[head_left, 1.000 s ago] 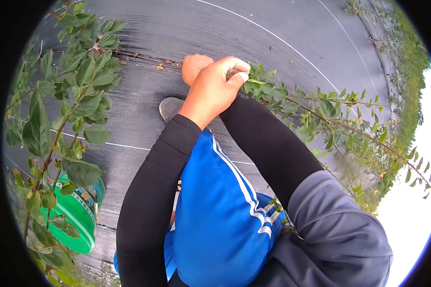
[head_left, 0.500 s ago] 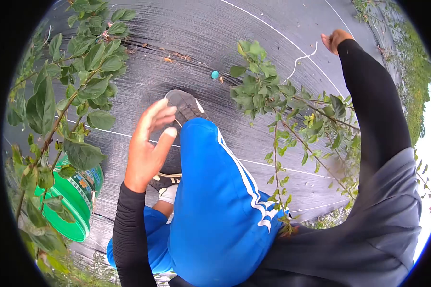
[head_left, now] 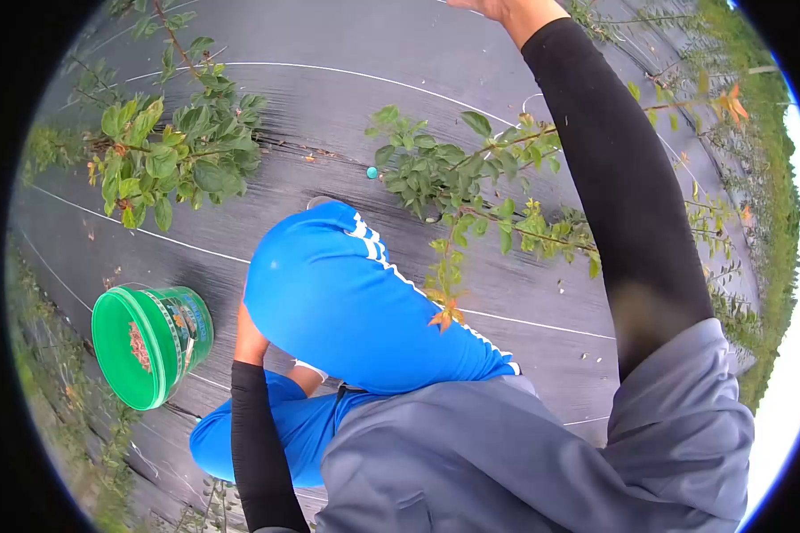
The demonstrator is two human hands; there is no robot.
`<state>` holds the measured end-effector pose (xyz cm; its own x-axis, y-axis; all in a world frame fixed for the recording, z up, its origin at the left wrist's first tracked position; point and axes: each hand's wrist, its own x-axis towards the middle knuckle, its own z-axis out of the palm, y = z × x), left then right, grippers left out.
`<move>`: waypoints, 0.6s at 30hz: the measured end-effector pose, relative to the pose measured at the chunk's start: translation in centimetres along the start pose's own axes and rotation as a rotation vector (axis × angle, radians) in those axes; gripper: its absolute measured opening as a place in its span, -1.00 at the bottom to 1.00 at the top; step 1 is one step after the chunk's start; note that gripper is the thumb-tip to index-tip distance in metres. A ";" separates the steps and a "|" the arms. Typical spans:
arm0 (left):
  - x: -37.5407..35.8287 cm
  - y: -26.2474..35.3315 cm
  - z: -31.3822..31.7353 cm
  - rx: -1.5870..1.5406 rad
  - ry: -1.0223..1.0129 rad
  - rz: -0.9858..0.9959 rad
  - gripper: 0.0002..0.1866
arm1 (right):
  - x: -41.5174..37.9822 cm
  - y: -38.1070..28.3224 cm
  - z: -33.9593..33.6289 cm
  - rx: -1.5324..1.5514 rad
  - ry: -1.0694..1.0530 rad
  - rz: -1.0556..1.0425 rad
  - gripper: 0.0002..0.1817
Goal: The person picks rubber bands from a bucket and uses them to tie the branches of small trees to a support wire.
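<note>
At the lower left, my left hand (head_left: 250, 338) is against the side of my bent knee in blue trousers (head_left: 329, 302); its fingers are hidden behind the knee. My right arm reaches up in a black sleeve, and my right hand (head_left: 502, 9) is cut off by the top edge, its fingers mostly out of frame. Below that hand and left of the sleeve, a leafy branch (head_left: 409, 160) spreads over the dark ground sheet (head_left: 329, 98). A green bucket (head_left: 156, 342) lies left of my left hand, its opening facing left, with small brownish pieces inside.
Another leafy plant (head_left: 173, 155) stands at the upper left. A small teal disc (head_left: 372, 172) lies on the sheet near my shoe. White lines cross the sheet. Thin branches with orange leaf tips (head_left: 446, 314) hang beside my thigh, and greenery runs along the right edge.
My left hand has moved down behind the knee. My right hand has moved up and left to the top edge. The view has shifted, and the bucket shows more fully.
</note>
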<state>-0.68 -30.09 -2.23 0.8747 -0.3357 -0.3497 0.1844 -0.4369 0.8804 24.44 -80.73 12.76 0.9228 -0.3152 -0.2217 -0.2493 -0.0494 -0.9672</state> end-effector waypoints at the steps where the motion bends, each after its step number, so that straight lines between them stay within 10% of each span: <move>1: -0.7 0.4 0.3 0.177 -0.006 0.011 -0.54 | -8.4 -4.5 3.3 -0.069 -0.265 -0.211 -0.52; 2: -1.5 0.6 0.5 0.174 0.005 0.027 -0.54 | -15.0 -8.2 4.3 -0.240 -0.635 -0.313 -0.49; 7: -5.7 -1.9 -0.1 -0.009 0.249 -0.097 -0.61 | -34.8 -9.9 -4.5 -0.527 -0.928 -0.402 -0.83; 11: -8.3 -2.0 -0.3 -0.299 0.338 -0.202 -0.61 | -33.6 1.6 -17.4 -0.388 -0.251 0.359 -0.81; 13: -8.5 -3.1 -0.6 -0.345 0.315 -0.332 -0.60 | -29.7 9.2 -21.8 -1.076 -0.183 0.690 -0.83; 15: -8.5 -3.1 -0.8 -0.343 0.306 -0.400 -0.59 | -28.7 10.9 -21.3 -1.189 -0.178 0.779 -0.83; 18: -8.0 -3.7 -1.2 -0.296 0.319 -0.366 -0.58 | -24.9 18.5 -29.3 -0.414 -0.140 0.556 -0.83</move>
<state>-7.87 -24.78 -2.31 0.8139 0.0818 -0.5753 0.5784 -0.2094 0.7885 -11.77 -101.54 4.01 0.6481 -0.2750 -0.7102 -0.7606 -0.2817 -0.5850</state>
